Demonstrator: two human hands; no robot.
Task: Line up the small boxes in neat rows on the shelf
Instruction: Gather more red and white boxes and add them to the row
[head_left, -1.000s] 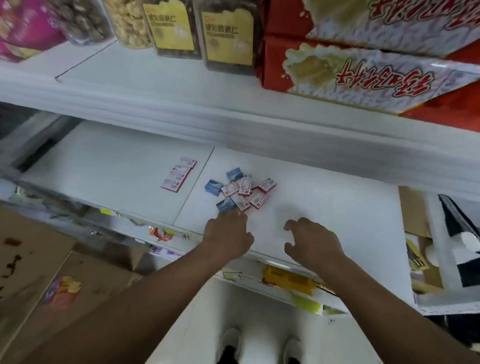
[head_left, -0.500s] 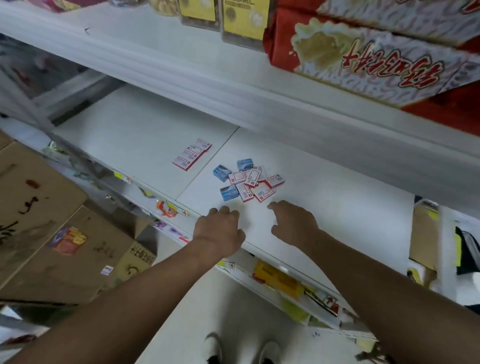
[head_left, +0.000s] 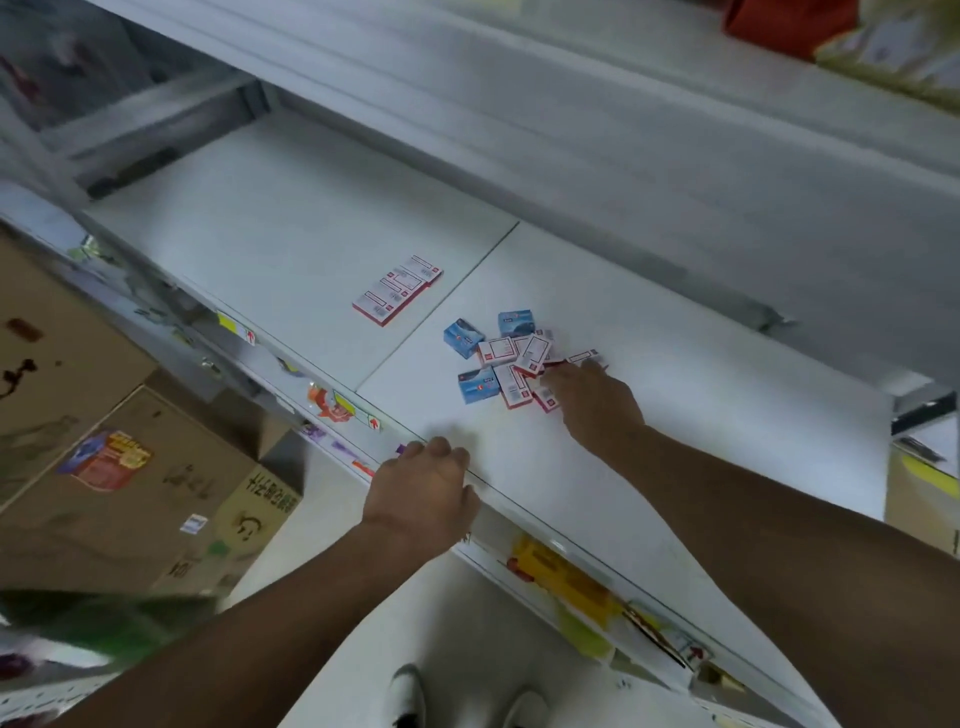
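Right hand (head_left: 592, 402) touching box pile (head_left: 511, 364) | left hand (head_left: 423, 493) at shelf (head_left: 701, 415) edge

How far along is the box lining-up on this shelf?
Done: one short row of red-and-white boxes lies lined up. In hand: the right hand reaches into the loose pile; the left hand rests at the shelf edge. Left: that whole jumbled pile, blue boxes included.

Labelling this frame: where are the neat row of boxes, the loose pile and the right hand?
neat row (head_left: 397, 289), head view, middle box top.
loose pile (head_left: 498, 353), head view, red-and-white box.
right hand (head_left: 592, 402), head view, back of hand.
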